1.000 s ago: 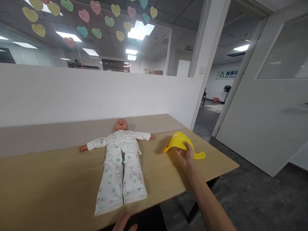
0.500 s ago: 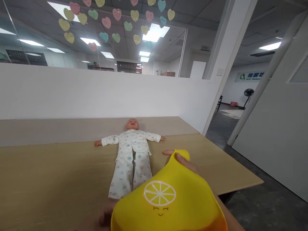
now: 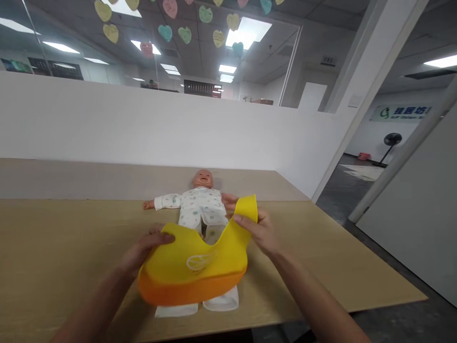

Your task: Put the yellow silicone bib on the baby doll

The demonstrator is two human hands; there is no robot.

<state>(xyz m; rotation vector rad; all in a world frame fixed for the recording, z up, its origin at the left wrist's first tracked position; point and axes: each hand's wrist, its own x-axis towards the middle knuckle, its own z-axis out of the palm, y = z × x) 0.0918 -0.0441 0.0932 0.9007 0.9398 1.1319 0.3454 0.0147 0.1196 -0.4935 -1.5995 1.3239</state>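
Note:
A yellow silicone baby bib [image 3: 221, 257] with an orange lower pocket and a white lemon-slice print is stretched between my hands. My left hand [image 3: 153, 242] pinches its upper left side, thumb on the front. On the other side, my right hand [image 3: 255, 226] grips the raised neck strap between thumb and fingers. Behind and below the bib, a baby doll [image 3: 203, 202] in a white printed top and trousers lies on its back, head toward the wall. The bib covers much of its legs, and my right hand hides one of its arms.
The doll lies on a wooden table [image 3: 321, 252] whose right edge slants toward the front. A white half wall [image 3: 150, 128] with glass above stands behind it. To the right are a doorway, a door [image 3: 414, 190] and a standing fan [image 3: 392, 139].
My left hand has come up and taken hold of the bib's left side. The bib has moved away from me and left, over the doll's legs. The view has shifted too.

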